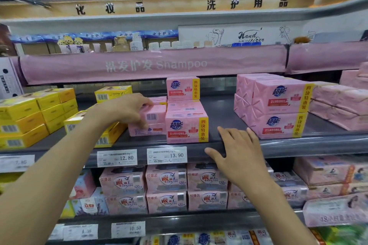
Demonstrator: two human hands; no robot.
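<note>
From the head camera, the left hand (127,111) reaches in over the front edge of the dark grey shelf (223,117) and clamps on a pink soap box (154,114). Its fingers curl over the top of the box and its thumb sits against the near left end.

The box is small, oblong and pale pink, with a white barcode label on the face towards the camera. It lies on top of another pink pack (147,130) with faint blue print, a little back from the shelf's front edge and left of its middle. Its right end is just beside a larger pink four-pack (187,127) with a blue logo, a red band and a yellow strip down its right side. That pack stands at the front edge, with more of the same stacked on it and behind it.

The right hand (239,153) holds nothing. It lies palm down with the fingers straight and slightly apart, the fingertips on the shelf's front edge and the thumb over the lip below, right of the 13.90 price tag (166,155).

Yellow boxes (23,117) are piled towards the shelf's left end, and some lie under the left forearm. A stack of big pink packs (278,105) stands towards the right end, well apart from the held box. A pink banner (155,64) reading "Shampoo" hangs above, and pink packs (166,177) fill the shelf below.
</note>
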